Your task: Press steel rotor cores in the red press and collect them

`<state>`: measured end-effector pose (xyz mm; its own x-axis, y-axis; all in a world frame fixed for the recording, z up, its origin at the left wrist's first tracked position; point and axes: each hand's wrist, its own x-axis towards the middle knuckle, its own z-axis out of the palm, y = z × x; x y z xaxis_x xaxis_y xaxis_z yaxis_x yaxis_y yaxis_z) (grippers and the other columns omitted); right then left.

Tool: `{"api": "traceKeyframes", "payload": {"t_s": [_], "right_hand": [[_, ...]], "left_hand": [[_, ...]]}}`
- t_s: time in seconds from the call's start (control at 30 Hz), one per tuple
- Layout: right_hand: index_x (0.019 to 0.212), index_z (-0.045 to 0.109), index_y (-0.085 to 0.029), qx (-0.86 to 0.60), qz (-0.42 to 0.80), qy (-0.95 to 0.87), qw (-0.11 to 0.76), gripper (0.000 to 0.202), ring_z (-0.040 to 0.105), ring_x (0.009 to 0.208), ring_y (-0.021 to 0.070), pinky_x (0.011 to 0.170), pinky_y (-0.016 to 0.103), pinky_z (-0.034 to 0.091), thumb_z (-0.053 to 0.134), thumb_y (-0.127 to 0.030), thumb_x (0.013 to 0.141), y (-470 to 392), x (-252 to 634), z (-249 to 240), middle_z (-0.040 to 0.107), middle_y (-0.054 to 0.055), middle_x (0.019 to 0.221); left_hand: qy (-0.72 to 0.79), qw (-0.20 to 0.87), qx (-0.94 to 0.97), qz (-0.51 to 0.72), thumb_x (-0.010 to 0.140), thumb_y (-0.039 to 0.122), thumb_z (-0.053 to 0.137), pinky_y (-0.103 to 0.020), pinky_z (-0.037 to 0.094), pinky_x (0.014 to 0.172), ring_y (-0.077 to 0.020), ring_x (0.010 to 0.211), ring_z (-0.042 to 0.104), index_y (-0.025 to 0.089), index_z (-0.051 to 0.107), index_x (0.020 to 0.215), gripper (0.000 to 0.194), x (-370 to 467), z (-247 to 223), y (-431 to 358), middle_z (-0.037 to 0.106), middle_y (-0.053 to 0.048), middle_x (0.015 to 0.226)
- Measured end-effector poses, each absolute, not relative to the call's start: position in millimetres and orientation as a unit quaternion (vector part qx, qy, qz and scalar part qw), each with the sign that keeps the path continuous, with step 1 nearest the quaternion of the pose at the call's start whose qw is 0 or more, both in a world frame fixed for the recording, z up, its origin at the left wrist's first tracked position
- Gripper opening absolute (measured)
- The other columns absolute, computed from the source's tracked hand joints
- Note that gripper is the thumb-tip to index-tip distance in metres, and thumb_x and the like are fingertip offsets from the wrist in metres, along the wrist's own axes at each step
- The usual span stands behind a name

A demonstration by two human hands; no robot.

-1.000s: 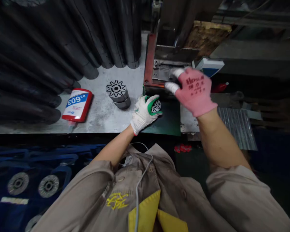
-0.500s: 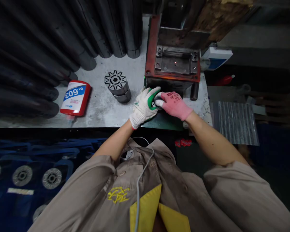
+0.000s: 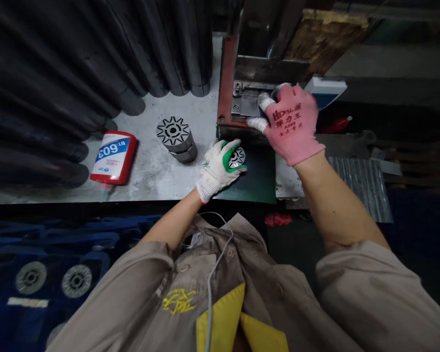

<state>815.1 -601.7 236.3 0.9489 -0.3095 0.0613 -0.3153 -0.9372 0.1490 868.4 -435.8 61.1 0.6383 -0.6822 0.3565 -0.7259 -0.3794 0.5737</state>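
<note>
Left hand (image 3: 218,168) grips one slotted disc (image 3: 237,157); right hand (image 3: 291,122), fingers curled, touches one press plate (image 3: 246,101); one rotor stack (image 3: 176,138) stands on the worktop (image 3: 157,171).

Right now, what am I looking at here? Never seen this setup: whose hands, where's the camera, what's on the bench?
The one view comes from a camera on a worker's head, looking down at their own gloved hands. The left hand, in a white and green glove, grips a small toothed metal disc on a green mat. The right hand, in a pink glove, reaches into the red-framed press, its fingers on the metal plate; anything it holds is hidden. On the grey bench lie a red glue bottle and a stack of star-shaped discs. Dark tubes lean behind.
</note>
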Motion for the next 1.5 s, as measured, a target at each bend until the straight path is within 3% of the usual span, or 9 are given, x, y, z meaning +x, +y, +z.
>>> {"api": "traceKeyframes", "payload": {"t_s": [0.2, 0.37, 0.5, 0.63, 0.8, 0.97, 1.17, 1.37, 1.5], "right_hand": [[0.127, 0.073, -0.019, 0.993, -0.028, -0.083, -0.082, 0.034, 0.065, 0.117, 0.0283, 0.099, 0.041, 0.047, 0.046, -0.029, 0.108, -585, 782, 187, 0.072, 0.014, 0.127], [0.122, 0.073, -0.014, 0.989, -0.148, 0.014, -0.025, 0.035, 0.066, 0.112, 0.0292, 0.096, 0.040, 0.047, 0.044, -0.020, 0.104, -579, 782, 184, 0.073, 0.016, 0.123], [0.135, 0.069, -0.020, 0.998, -0.031, -0.049, 0.002, 0.041, 0.064, 0.115, 0.0332, 0.093, 0.045, 0.050, 0.043, -0.037, 0.109, -592, 797, 224, 0.072, 0.015, 0.128], [0.128, 0.072, -0.008, 0.983, 0.026, -0.155, 0.092, 0.051, 0.057, 0.124, 0.0438, 0.096, 0.053, 0.050, 0.054, -0.049, 0.105, -606, 818, 244, 0.062, 0.026, 0.136], [0.129, 0.073, -0.017, 0.990, 0.042, -0.132, 0.027, 0.049, 0.061, 0.119, 0.0393, 0.095, 0.052, 0.051, 0.044, -0.051, 0.108, -603, 805, 233, 0.067, 0.019, 0.127], [0.130, 0.073, -0.020, 0.994, -0.067, -0.065, -0.057, 0.036, 0.065, 0.121, 0.0305, 0.100, 0.042, 0.051, 0.046, -0.025, 0.107, -573, 776, 200, 0.071, 0.014, 0.132], [0.119, 0.074, -0.014, 0.979, -0.198, -0.029, 0.034, 0.041, 0.070, 0.113, 0.0322, 0.082, 0.039, 0.049, 0.039, -0.005, 0.099, -538, 789, 185, 0.073, 0.020, 0.124], [0.131, 0.071, -0.021, 0.993, -0.096, -0.060, 0.018, 0.035, 0.068, 0.114, 0.0305, 0.088, 0.039, 0.051, 0.048, -0.034, 0.109, -572, 796, 227, 0.074, 0.014, 0.127], [0.136, 0.068, -0.009, 0.982, 0.021, -0.169, 0.076, 0.060, 0.058, 0.127, 0.0414, 0.098, 0.050, 0.049, 0.050, -0.058, 0.107, -600, 812, 245, 0.061, 0.025, 0.139]], "left_hand": [[-0.453, 0.365, 0.813, 0.034, 0.089, 0.083, 0.056, -0.054, 0.038, 0.126, -0.0366, 0.139, 0.056, 0.019, 0.054, 0.152, 0.090, 872, 59, -435, 0.063, -0.015, 0.148], [-0.464, 0.359, 0.810, 0.023, 0.090, 0.069, 0.065, -0.053, 0.038, 0.126, -0.0359, 0.140, 0.056, 0.019, 0.054, 0.151, 0.080, 870, 65, -433, 0.064, -0.014, 0.147], [-0.408, 0.369, 0.835, 0.008, 0.082, 0.073, 0.074, -0.052, 0.047, 0.119, -0.0366, 0.138, 0.057, 0.021, 0.058, 0.148, 0.086, 869, 67, -433, 0.060, -0.016, 0.147], [-0.431, 0.376, 0.820, -0.005, 0.084, 0.076, 0.070, -0.052, 0.043, 0.123, -0.0368, 0.141, 0.054, 0.022, 0.059, 0.150, 0.087, 871, 72, -429, 0.061, -0.015, 0.147], [-0.459, 0.374, 0.806, 0.002, 0.089, 0.079, 0.062, -0.052, 0.041, 0.125, -0.0357, 0.141, 0.055, 0.022, 0.057, 0.150, 0.084, 872, 77, -428, 0.063, -0.015, 0.145], [-0.450, 0.357, 0.819, 0.001, 0.088, 0.066, 0.069, -0.052, 0.040, 0.126, -0.0351, 0.140, 0.056, 0.020, 0.056, 0.150, 0.079, 870, 76, -432, 0.064, -0.015, 0.144], [-0.472, 0.357, 0.806, -0.009, 0.088, 0.051, 0.071, -0.053, 0.034, 0.130, -0.0347, 0.145, 0.052, 0.021, 0.054, 0.152, 0.073, 872, 75, -428, 0.063, -0.013, 0.148], [-0.433, 0.408, 0.804, -0.015, 0.090, 0.059, 0.069, -0.049, 0.047, 0.120, -0.0305, 0.130, 0.064, 0.023, 0.066, 0.138, 0.060, 872, 83, -435, 0.070, -0.009, 0.137], [-0.370, 0.434, 0.821, 0.009, 0.094, 0.051, 0.066, -0.047, 0.050, 0.117, -0.0275, 0.123, 0.066, 0.020, 0.070, 0.132, 0.049, 863, 88, -443, 0.072, -0.010, 0.129]]}}
